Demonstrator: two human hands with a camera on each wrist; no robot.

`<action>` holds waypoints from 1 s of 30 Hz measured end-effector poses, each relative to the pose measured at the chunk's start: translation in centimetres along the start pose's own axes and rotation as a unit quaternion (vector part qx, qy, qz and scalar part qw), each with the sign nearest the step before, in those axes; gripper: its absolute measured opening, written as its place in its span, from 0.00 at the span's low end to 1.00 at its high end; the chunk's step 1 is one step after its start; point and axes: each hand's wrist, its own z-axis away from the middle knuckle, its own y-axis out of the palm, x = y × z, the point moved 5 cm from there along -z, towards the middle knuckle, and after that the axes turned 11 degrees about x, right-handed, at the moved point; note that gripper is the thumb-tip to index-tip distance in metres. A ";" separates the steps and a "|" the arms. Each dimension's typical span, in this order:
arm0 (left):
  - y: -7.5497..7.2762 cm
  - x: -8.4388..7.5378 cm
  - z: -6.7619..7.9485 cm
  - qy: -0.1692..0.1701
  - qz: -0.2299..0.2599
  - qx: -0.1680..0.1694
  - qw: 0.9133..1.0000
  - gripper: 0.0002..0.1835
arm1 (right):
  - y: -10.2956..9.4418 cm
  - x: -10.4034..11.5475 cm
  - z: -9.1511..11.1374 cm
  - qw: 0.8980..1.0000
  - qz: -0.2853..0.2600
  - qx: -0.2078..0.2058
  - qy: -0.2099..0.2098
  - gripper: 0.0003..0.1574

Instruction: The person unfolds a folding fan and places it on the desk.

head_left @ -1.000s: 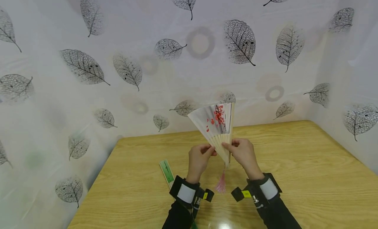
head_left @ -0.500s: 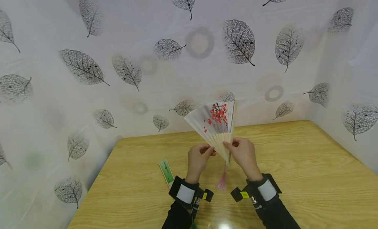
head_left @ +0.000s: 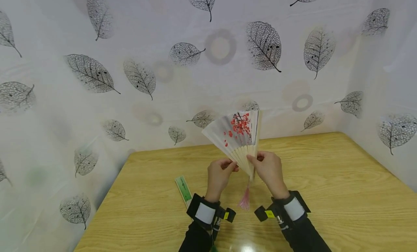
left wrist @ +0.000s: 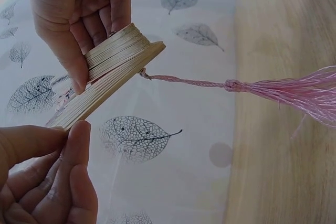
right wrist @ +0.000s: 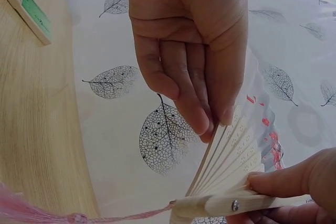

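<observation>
In the head view a partly spread folding fan (head_left: 236,136), white with a red blossom print, is held up above the table with its narrow end down. My left hand (head_left: 219,176) pinches the outer rib on its left side between thumb and fingers. The right hand (head_left: 269,172) grips the stacked ribs on the right, thumb across the front, seen close up in the right wrist view with the metal rivet (right wrist: 235,205) nearby. A pink tassel (head_left: 245,200) hangs from the fan's pivot. The left wrist view shows the bundled rib ends (left wrist: 123,56) from below, between both hands.
On the wooden table (head_left: 325,179), left of my left forearm, lies a narrow pale strip with a green panel (head_left: 184,188), partly hidden by the wrist strap. A bit of green (head_left: 213,248) shows beside the left sleeve. Leaf-patterned curtain (head_left: 182,85) stands behind the table.
The fan has spread wider toward the left, so more of the red blossoms show. It has risen slightly with the right hand, while the left hand stays nearly in place.
</observation>
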 end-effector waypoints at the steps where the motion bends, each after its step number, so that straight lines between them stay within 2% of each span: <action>1: 0.0 0.0 0.0 -0.001 0.002 0.000 1.000 0.10 | 0.0 0.0 0.0 1.000 -0.002 0.002 0.001 0.20; 21: -0.2 -0.1 0.0 0.013 0.011 0.002 1.000 0.12 | -0.2 -0.5 -0.3 0.999 -0.027 0.024 0.019 0.19; 30: -0.1 -0.1 0.1 0.012 0.006 0.001 1.000 0.11 | -0.5 -0.5 -0.2 0.999 -0.026 0.011 0.022 0.19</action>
